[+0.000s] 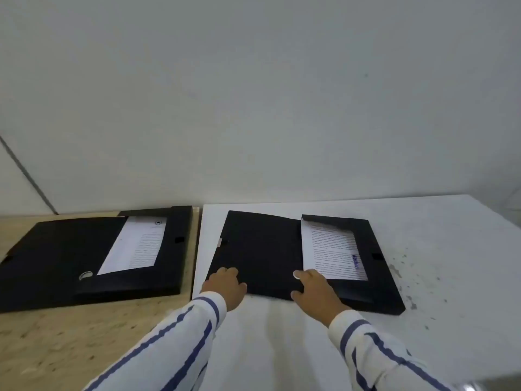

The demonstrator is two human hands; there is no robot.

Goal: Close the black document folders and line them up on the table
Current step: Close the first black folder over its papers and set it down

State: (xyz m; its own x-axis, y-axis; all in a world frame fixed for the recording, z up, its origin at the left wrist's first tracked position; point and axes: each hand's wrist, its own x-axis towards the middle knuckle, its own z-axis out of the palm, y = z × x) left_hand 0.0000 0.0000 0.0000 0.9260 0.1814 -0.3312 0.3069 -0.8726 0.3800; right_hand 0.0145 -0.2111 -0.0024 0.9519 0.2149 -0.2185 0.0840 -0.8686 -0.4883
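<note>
Two black document folders lie open, each with a printed sheet inside. The right folder (262,249) rests on the white table (423,235); its flap is spread to the left and its paper (334,252) shows in the tray on the right. My left hand (225,286) grips the near left corner of that flap. My right hand (315,289) holds the near edge at the fold, thumb on top. The left folder (64,249) sits untouched on the wooden table (70,334), with its paper (135,246) showing.
A narrow seam runs between the wooden table and the white table. A plain pale wall (253,94) stands right behind both. The white table has dark speckles at the right (408,277). My striped sleeves (174,345) reach in from the bottom.
</note>
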